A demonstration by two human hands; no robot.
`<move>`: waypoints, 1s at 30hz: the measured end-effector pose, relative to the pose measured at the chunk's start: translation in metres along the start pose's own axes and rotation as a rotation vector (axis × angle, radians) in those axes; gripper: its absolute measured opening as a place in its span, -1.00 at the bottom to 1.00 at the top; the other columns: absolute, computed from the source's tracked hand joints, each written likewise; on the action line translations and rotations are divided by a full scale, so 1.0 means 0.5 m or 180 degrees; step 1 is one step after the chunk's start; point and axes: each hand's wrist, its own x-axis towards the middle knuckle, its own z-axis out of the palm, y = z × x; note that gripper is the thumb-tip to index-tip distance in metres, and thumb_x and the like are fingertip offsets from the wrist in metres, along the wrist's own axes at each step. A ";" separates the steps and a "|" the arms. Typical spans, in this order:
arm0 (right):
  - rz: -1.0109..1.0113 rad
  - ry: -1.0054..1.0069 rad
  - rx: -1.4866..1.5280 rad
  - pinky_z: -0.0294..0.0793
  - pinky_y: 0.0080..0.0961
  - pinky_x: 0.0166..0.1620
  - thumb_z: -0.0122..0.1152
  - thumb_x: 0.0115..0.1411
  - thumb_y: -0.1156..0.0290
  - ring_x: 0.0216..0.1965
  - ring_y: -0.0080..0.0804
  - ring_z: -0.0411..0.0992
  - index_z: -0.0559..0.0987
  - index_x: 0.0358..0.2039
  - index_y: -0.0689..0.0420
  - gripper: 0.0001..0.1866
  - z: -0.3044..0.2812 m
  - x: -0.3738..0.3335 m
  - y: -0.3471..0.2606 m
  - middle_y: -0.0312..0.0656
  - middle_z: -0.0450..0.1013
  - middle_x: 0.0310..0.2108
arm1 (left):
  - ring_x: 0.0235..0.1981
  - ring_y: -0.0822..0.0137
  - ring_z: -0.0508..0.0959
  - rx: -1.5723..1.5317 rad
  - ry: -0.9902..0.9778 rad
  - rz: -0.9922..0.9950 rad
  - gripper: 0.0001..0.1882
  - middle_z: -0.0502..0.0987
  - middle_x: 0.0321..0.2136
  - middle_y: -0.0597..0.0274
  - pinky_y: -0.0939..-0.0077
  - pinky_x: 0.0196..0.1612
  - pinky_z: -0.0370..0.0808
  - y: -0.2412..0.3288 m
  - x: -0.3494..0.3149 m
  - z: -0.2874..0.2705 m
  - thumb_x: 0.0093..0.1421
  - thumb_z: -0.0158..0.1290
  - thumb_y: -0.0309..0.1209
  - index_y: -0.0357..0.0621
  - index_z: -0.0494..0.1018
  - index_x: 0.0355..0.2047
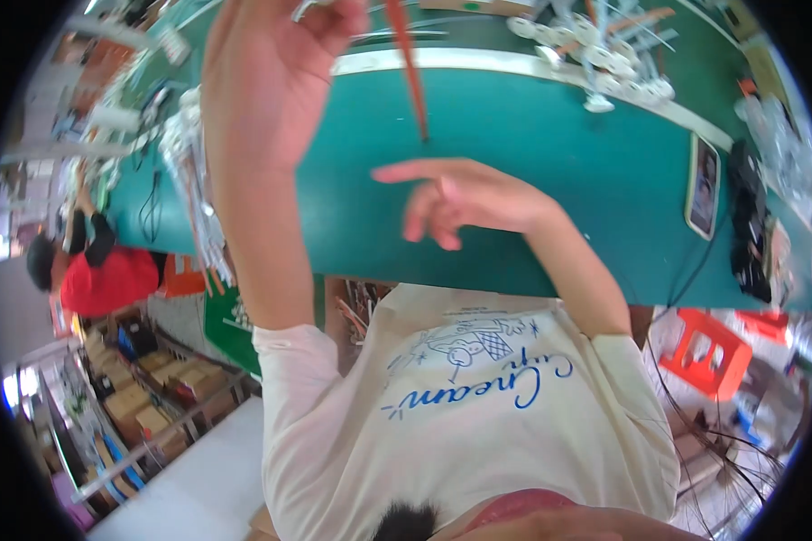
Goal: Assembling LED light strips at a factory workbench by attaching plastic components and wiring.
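Observation:
My left hand (275, 86) is raised high at the upper edge of the head view. Its fingers are curled together and partly cut off, with a bit of something whitish by them that I cannot make out. Beside those fingers, a thin reddish-orange strip (411, 77) hangs down toward the green tabletop (352, 216); its upper end is out of view. Lower and to the right, my right hand (487, 200) hovers over the tabletop, slightly blurred. Its index finger stretches left and the other fingers bend loosely apart, holding nothing.
White round-ended pieces with strips (595, 59) are heaped at the far right, beyond a white edge strip (487, 59). A phone (703, 187) lies at right beside black cloth (747, 225). More strips (194, 180) lie left. A person in red (113, 279) works farther left.

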 end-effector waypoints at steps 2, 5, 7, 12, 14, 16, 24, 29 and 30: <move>-0.0757 -0.0259 0.0888 0.38 -0.61 -0.40 -0.11 -0.03 -0.43 -0.54 -0.48 0.35 0.12 0.21 0.15 0.02 -0.004 0.028 -0.001 -0.17 0.46 -0.27 | -0.16 0.23 0.46 -0.1883 -0.2028 -0.0509 -0.63 0.36 -0.06 -0.12 0.56 -0.21 0.46 -0.052 -0.020 -0.009 0.25 -0.10 -0.39 -0.28 0.22 0.03; -0.1570 -0.0180 0.1900 0.25 -0.69 -0.43 -0.17 0.13 -0.29 -0.50 -0.58 0.28 0.10 0.22 0.06 -0.18 -0.014 -0.001 -0.036 -0.24 0.43 -0.27 | -0.32 0.29 0.46 -0.2423 -0.2138 -0.1244 -0.73 0.40 -0.19 -0.04 0.48 -0.19 0.45 -0.083 -0.106 0.034 0.30 -0.26 -0.38 -0.32 0.29 -0.12; -0.1568 0.0697 0.1194 0.21 -0.73 -0.50 -0.18 0.18 -0.23 -0.52 -0.63 0.25 0.13 0.20 0.10 -0.23 -0.021 -0.052 -0.072 -0.27 0.44 -0.34 | -0.30 0.29 0.45 -0.2432 -0.1946 -0.1599 -0.72 0.39 -0.18 -0.07 0.46 -0.19 0.45 -0.103 -0.144 0.037 0.31 -0.32 -0.37 -0.31 0.27 -0.12; -0.2038 0.1002 -0.1321 0.45 -0.60 -0.48 -0.13 0.30 0.13 -0.53 -0.49 0.45 0.49 -0.31 0.25 -0.59 -0.133 -0.194 -0.066 -0.22 0.46 -0.46 | -0.24 0.26 0.44 -0.0662 -0.1563 -0.1777 -0.79 0.37 -0.13 -0.04 0.43 -0.14 0.43 -0.199 -0.163 0.050 0.27 -0.15 -0.38 -0.21 0.28 -0.14; -0.0953 0.2867 -0.0050 0.47 -0.66 -0.38 -0.01 0.26 0.28 -0.48 -0.52 0.46 0.47 -0.32 0.26 -0.73 -0.076 -0.228 -0.089 -0.20 0.44 -0.46 | -0.24 0.30 0.45 -0.0291 -0.1618 -0.1671 -0.76 0.41 -0.16 0.09 0.39 -0.11 0.43 -0.254 -0.168 0.060 0.17 0.01 -0.44 -0.19 0.30 -0.17; -0.0822 0.3032 -0.0785 0.49 -0.58 -0.26 -0.01 0.25 0.20 -0.37 -0.44 0.47 0.45 -0.20 0.27 -0.65 -0.104 -0.266 -0.066 -0.17 0.46 -0.36 | -0.26 0.31 0.47 0.0752 -0.1972 -0.0537 -0.71 0.46 -0.25 0.18 0.34 -0.15 0.43 -0.319 -0.181 0.083 0.09 0.08 -0.45 -0.20 0.31 -0.18; -0.0248 0.3476 -0.2420 0.51 -0.60 -0.15 0.09 0.18 0.46 -0.27 -0.47 0.49 0.51 -0.24 0.28 -0.81 -0.105 -0.254 -0.015 -0.15 0.49 -0.32 | -0.28 0.15 0.47 0.1993 -0.1763 0.0320 -0.70 0.49 -0.34 0.20 0.28 -0.18 0.38 -0.434 -0.215 0.114 0.00 0.16 -0.43 -0.14 0.38 -0.24; -0.0325 0.3367 -0.1750 0.48 -0.63 -0.14 0.12 0.16 0.48 -0.26 -0.48 0.48 0.51 -0.24 0.31 -0.81 -0.100 -0.227 -0.014 -0.15 0.49 -0.32 | -0.27 0.17 0.46 0.2253 -0.1498 0.0698 -0.71 0.49 -0.34 0.23 0.28 -0.12 0.34 -0.438 -0.220 0.115 0.00 0.15 -0.42 -0.12 0.40 -0.23; -0.0294 0.3353 -0.1752 0.48 -0.63 -0.14 0.12 0.16 0.48 -0.26 -0.48 0.48 0.51 -0.24 0.31 -0.81 -0.103 -0.225 -0.012 -0.15 0.49 -0.32 | -0.26 0.17 0.45 0.2221 -0.1519 0.0635 -0.69 0.48 -0.34 0.25 0.28 -0.12 0.34 -0.438 -0.219 0.115 -0.01 0.16 -0.42 -0.12 0.40 -0.22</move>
